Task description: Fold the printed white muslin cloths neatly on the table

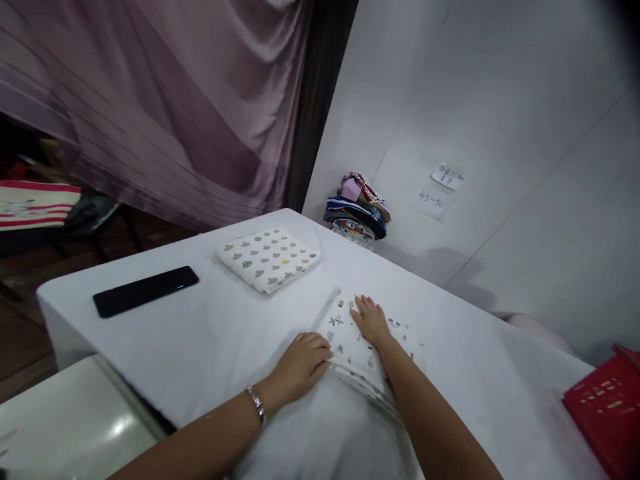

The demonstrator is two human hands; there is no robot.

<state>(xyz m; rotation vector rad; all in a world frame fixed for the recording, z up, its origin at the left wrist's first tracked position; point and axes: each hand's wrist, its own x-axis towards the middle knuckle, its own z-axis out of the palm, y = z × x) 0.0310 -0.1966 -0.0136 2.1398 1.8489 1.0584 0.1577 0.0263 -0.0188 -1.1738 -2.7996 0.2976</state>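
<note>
A folded white cloth with a small print [345, 337] is shown on a white-covered table [210, 347], lying beneath and between the fingers of both hands. The upper surface is covered in part by the right hand [371, 321], which is laid flat with its fingers slightly parted. The left edge is met by the left hand [303, 363], whose fingers are kept together and bent toward the cloth; whether a layer is pinched there cannot be told, the fingertips and thumb being partly obscured. Part of the print is hidden by the right hand and forearm, and the cloth's near right corner is concealed behind that forearm. Its far right border is hard to separate from the white table cover. A red basket [607, 407] is cut off at the right margin. On the paper notes [435, 200], the upper handwriting is too small to be read.
</note>
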